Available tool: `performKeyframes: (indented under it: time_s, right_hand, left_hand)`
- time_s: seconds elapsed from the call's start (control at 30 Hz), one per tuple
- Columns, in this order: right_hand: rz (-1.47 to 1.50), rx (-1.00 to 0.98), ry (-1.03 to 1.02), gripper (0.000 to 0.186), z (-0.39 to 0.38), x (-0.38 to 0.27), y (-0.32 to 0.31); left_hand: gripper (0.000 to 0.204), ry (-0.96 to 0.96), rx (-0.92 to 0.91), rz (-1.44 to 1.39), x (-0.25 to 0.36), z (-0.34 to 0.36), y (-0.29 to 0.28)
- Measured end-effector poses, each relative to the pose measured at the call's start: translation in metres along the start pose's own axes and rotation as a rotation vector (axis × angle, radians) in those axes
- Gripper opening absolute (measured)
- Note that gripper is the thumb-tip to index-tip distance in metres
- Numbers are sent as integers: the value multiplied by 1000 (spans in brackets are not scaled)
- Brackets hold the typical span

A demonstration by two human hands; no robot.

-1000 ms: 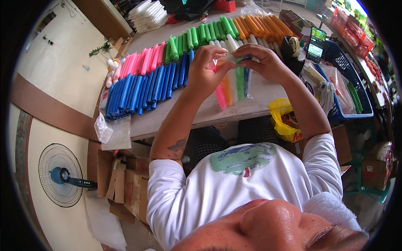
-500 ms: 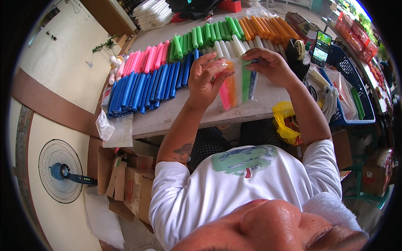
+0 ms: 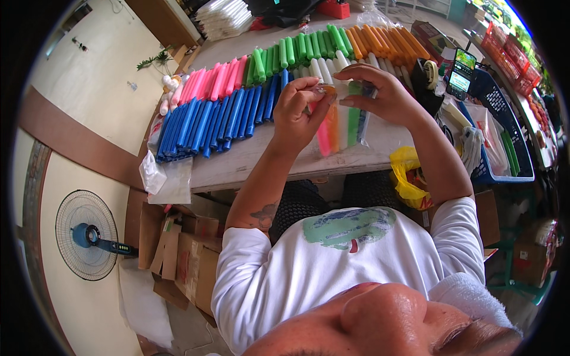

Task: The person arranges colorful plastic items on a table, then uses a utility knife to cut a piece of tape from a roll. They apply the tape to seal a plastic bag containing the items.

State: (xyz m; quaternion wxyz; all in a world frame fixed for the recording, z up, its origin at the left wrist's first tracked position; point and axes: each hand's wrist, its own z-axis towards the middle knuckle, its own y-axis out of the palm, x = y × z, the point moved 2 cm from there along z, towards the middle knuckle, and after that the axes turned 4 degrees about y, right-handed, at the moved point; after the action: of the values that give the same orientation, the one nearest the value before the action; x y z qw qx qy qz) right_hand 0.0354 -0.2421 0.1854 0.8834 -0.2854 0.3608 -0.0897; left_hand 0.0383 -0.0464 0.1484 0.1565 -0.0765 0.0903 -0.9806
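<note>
A clear plastic bag [image 3: 343, 127] hangs between my hands over the near edge of the table. Pink, orange, white, green and dark-blue candles stand side by side inside it. My left hand [image 3: 301, 110] pinches the bag's upper left part, near the top of an orange candle [image 3: 333, 132]. Around the upper right part curves my right hand [image 3: 383, 95], its thumb against the plastic and its fingertips above. Some of its fingers are hidden. Behind the bag lie rows of blue candles [image 3: 211, 123], pink candles [image 3: 217, 81], green candles [image 3: 303, 48], white candles [image 3: 325, 70] and orange candles [image 3: 389, 44].
A blue plastic basket [image 3: 496, 139] stands right of the table [image 3: 267, 163], with a phone [image 3: 461, 72] above it. A yellow plastic bag [image 3: 408, 178] hangs at the near edge. Cardboard boxes [image 3: 193, 267] and a fan [image 3: 88, 235] are at the left.
My right thumb and fingertips have spread further apart at the bag's top. The candles in the bag have shifted slightly to the right in the picture. My left hand keeps its pinch.
</note>
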Motion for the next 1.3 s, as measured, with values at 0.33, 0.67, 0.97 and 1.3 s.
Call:
performKeyframes:
  time_s: [0.33,0.67,0.97,1.3]
  right_hand:
    - [54,-59,8,14,10,11,0]
    - [-29,-83,-100,18,5,6,-4]
    - [-116,15,-213,15,-2,16,-2]
    - [-200,146,-338,14,-3,21,5]
  left_hand:
    - [20,-131,-34,-142,-8,-1,-7]
    - [18,-108,-27,-206,-4,-4,-6]
    - [17,0,19,-219,-4,-3,-1]
    - [51,-7,-188,52,-2,1,-4]
